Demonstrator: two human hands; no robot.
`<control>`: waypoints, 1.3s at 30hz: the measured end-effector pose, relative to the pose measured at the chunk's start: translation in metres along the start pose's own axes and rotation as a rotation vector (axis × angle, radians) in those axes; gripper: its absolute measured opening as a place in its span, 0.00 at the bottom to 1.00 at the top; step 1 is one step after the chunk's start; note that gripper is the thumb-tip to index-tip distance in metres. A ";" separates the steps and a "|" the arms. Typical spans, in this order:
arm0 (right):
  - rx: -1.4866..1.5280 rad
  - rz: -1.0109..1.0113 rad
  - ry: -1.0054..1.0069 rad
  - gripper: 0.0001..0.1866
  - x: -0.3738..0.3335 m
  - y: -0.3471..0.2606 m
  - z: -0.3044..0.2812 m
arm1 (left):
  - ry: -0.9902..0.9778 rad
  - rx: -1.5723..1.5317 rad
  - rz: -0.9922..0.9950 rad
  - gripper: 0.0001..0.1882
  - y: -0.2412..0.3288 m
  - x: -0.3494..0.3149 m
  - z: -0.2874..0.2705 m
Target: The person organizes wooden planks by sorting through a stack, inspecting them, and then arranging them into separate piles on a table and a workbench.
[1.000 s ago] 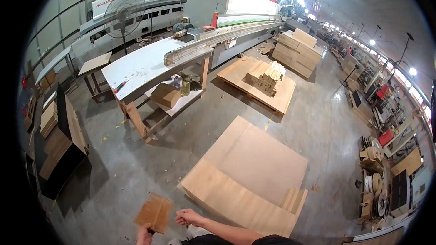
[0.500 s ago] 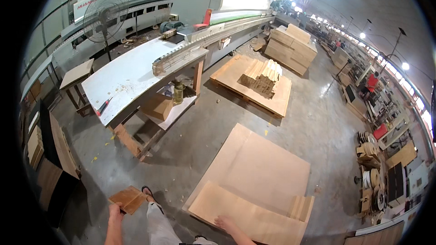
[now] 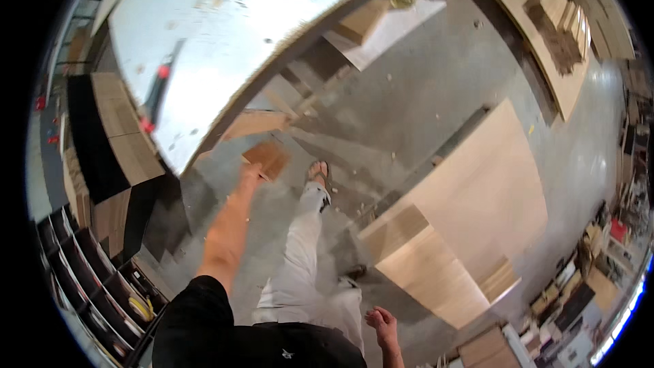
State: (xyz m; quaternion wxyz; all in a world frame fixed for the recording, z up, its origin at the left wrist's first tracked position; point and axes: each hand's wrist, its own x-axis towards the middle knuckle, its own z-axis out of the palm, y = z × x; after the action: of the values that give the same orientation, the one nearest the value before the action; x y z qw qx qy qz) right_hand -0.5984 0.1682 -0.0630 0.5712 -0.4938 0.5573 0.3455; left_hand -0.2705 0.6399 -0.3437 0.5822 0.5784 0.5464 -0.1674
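My left hand grips the edge of a small brown wooden board, which is held out over the floor near the workbench. The board is a little smeared by motion. My right hand hangs beside my leg with its fingers loosely curved and nothing in it. Nearest to it, on the right, lies a stack of pale wooden panels on a larger light sheet. A few narrow strips rest at the stack's near right end.
A white-topped workbench fills the upper left, with a red-and-black hand tool on it. Dark and wood-coloured panels stand at the left, above a black compartment rack. A pallet bearing wood strips is at the upper right.
My right hand has come off the panel stack and now hangs at my side. My view has turned downward, and the workbench is much closer. My left hand still holds the board.
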 end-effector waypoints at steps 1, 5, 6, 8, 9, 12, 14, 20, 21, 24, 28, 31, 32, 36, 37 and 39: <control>-0.001 0.045 0.023 0.19 -0.008 -0.006 0.011 | -0.042 -0.033 0.044 0.19 -0.006 0.020 -0.014; 0.070 0.085 0.056 0.24 -0.016 -0.029 0.045 | 0.149 0.159 -0.074 0.19 0.020 0.067 0.028; 0.100 0.078 0.074 0.24 -0.016 -0.034 0.052 | 0.140 0.179 -0.082 0.19 0.025 0.083 0.028; 0.136 0.087 0.107 0.25 -0.017 -0.044 0.062 | 0.056 0.297 -0.042 0.21 0.030 0.106 0.034; 0.152 0.095 0.134 0.24 -0.018 -0.052 0.067 | 0.048 0.312 -0.056 0.21 0.029 0.111 0.041; 0.198 0.111 0.198 0.24 -0.025 -0.062 0.077 | 0.017 0.344 -0.018 0.24 0.031 0.109 0.073; 0.238 0.107 0.240 0.24 -0.032 -0.063 0.084 | 0.059 0.246 0.040 0.28 0.032 0.087 0.100; 0.256 0.051 0.107 0.22 -0.036 -0.069 0.098 | 0.216 0.578 0.106 0.31 0.001 0.088 0.041; 0.250 0.030 0.087 0.22 -0.038 -0.076 0.098 | 0.240 0.655 0.105 0.33 -0.010 0.068 0.038; 0.200 -0.006 0.108 0.20 -0.044 -0.094 0.091 | -0.266 0.789 -0.057 0.15 0.006 -0.047 0.070; 0.322 -0.182 0.041 0.15 -0.016 -0.085 0.066 | -0.761 0.288 0.026 0.09 0.066 -0.158 0.109; 0.329 -0.372 0.037 0.14 0.012 -0.121 0.041 | -0.861 0.379 0.252 0.12 0.188 -0.294 0.164; 0.311 -0.445 0.048 0.13 0.006 -0.158 0.041 | -0.926 0.370 0.378 0.13 0.229 -0.327 0.167; 0.278 -1.027 0.150 0.15 -0.085 -0.366 0.025 | -0.999 0.301 0.975 0.15 0.386 -0.469 0.182; 0.157 -1.177 0.124 0.16 -0.114 -0.418 0.007 | -1.065 0.208 1.119 0.16 0.416 -0.500 0.186; 0.242 -1.548 0.130 0.19 -0.191 -0.500 -0.003 | -1.167 0.004 1.474 0.17 0.464 -0.567 0.187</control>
State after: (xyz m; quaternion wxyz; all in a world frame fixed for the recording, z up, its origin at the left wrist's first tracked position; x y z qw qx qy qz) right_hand -0.1530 0.0585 0.2132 0.6655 -0.6951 0.1208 -0.2437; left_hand -0.0007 0.3594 0.3048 0.7223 0.6040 -0.3362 -0.0209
